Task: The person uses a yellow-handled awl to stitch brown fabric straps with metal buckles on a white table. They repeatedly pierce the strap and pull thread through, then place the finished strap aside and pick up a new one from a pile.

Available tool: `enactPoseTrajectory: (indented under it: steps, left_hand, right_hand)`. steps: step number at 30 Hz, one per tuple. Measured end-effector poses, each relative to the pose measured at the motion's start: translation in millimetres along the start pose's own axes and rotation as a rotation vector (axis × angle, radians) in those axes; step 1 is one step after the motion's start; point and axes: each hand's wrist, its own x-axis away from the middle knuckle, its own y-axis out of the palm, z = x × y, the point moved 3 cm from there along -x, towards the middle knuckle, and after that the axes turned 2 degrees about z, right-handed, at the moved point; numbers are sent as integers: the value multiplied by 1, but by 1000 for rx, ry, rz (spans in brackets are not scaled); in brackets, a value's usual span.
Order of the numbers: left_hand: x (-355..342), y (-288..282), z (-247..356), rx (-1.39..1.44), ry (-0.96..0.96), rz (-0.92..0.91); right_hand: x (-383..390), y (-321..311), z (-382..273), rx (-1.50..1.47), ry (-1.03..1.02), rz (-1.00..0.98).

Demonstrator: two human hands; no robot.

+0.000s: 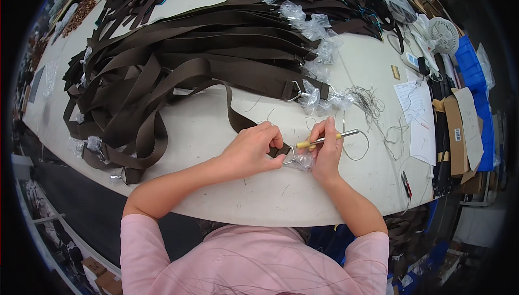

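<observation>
At the near edge of the pale table [216,133], the end of a dark brown webbing strap [238,119] was held pinched in the left hand [251,151], the fingers closed tightly around the strap just where it met a metal clip [290,154]. A slim tool with a yellow handle and a metal shaft [324,140] was gripped in the right hand [327,157], the fingers curled shut around it and the tip brought to the strap end. A scrap of clear plastic wrap [303,161] was seen crumpled under the clip, touching both hands.

Behind the hands a large heap of brown straps [189,51] was spread over the middle of the table, many of their clip ends covered in clear plastic bags [316,30]. A looser tangle of straps [116,116] was draped over the table's left side, where a few bare metal clips could be made out. From this it was judged that only a small share had been dealt with and that most of the heap was left. Loose threads [370,103] were scattered to the right, beside sheets of paper [419,122]. A small white fan [444,34] and a blue crate [476,73] were set at the far right edge.
</observation>
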Motion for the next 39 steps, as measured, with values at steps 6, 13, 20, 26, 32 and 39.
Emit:
enactPoseTrajectory:
  steps: [6,13,20,26,32,39]
  left_hand:
    - [-9,-5,4,-37,-104,-87]
    - [-9,-5,1,37,-111,-56]
    - [-7,-4,-1,-2,-88,-59]
    - [-7,-4,-1,-8,-98,-75]
    - [-7,-4,-2,11,-85,-74]
    - [-7,-4,-4,13,-72,-82]
  right_hand:
    - [-4,1,-2,65,9,-65]
    - [-5,1,8,28,22,-126]
    - [-4,2,4,62,40,-128]
    - [-3,4,2,83,18,-123]
    - [-4,5,3,87,9,-117]
    - [-3,4,3,77,22,-113]
